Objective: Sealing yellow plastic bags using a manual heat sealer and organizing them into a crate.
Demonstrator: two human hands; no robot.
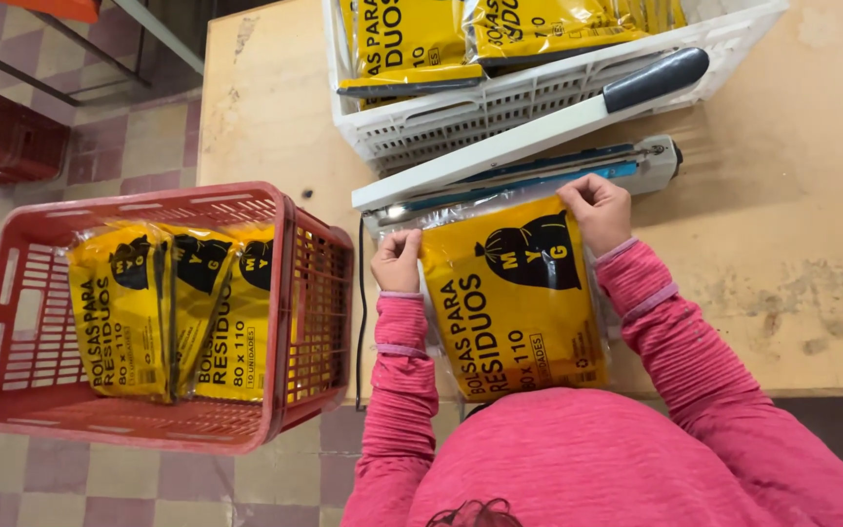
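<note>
Packet: a flat yellow packet [514,303] in clear film, black printing on its face, lies on the tabletop [782,293] before the person, its open top edge laid at the sealer.
Handling: likely light, limp and slippery in its film; it probably bends if lifted by one corner, so the two top corners look like the best hold.
Left hand: the left hand [397,262] is closed, pinching the packet's upper left corner.
Right hand: the right hand [597,210] is closed, pinching the upper right corner.
Sealer: a white heat sealer [529,156], its arm raised, just beyond the packet's top edge.
White crate: the white crate [500,112] behind the sealer holds more yellow packets.
Red crate: the red crate [290,303], beside the tabletop at the left, holds three such packets standing side by side.
</note>
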